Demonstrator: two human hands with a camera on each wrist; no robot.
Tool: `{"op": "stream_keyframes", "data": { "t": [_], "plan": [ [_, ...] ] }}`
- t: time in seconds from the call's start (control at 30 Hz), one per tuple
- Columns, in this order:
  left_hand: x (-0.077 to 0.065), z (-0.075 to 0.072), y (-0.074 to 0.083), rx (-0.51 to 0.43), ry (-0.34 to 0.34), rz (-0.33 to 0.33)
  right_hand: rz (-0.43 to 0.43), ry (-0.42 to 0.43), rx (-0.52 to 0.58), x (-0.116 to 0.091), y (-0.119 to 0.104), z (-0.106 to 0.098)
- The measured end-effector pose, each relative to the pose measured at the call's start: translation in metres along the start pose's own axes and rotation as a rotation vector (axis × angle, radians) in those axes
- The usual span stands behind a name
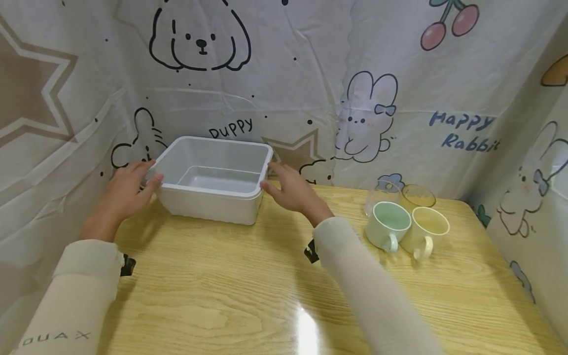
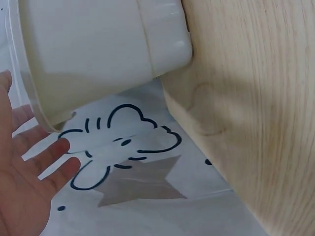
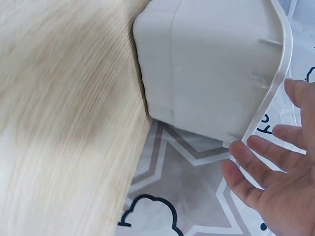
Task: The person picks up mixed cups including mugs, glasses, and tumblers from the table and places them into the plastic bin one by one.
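A white rectangular plastic bin stands on the table against the back curtain, with a bare inside. At its left end is my left hand, thumb close to the rim; the left wrist view shows that hand with fingers spread loosely beside the bin's rim. On the opposite end, my right hand has its fingertips right at the rim. Seen from the right wrist, this hand keeps its fingers extended and apart next to the bin's side wall.
A green mug and a yellow mug stand side by side on the right of the wooden table. Behind them are a clear glass and an amber glass. A printed curtain encloses the back and sides.
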State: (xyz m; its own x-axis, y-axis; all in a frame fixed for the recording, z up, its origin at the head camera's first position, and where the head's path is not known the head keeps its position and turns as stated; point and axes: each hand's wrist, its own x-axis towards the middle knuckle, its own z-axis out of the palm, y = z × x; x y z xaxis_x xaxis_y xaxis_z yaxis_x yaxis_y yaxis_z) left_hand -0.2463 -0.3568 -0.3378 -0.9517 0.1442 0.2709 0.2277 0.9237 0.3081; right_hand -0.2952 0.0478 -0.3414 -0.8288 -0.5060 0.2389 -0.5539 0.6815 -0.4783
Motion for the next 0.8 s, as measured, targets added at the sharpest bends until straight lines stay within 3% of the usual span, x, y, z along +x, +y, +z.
{"op": "stream_keyframes", "data": {
  "t": [0.17,0.37,0.6,0.8],
  "plan": [
    [0.000,0.005,-0.009,-0.066,0.042,-0.041,0.046,0.044,0.198,0.003,-0.002,0.010],
    [0.002,0.013,-0.014,-0.213,0.135,-0.059,0.143,0.082,0.378,0.002,-0.005,0.017],
    [0.003,0.012,-0.009,-0.485,0.119,-0.293,0.237,0.075,0.663,0.004,-0.009,0.023],
    [0.008,0.013,-0.008,-0.672,0.133,-0.403,0.260,0.058,0.748,0.003,-0.011,0.026]
  ]
}}
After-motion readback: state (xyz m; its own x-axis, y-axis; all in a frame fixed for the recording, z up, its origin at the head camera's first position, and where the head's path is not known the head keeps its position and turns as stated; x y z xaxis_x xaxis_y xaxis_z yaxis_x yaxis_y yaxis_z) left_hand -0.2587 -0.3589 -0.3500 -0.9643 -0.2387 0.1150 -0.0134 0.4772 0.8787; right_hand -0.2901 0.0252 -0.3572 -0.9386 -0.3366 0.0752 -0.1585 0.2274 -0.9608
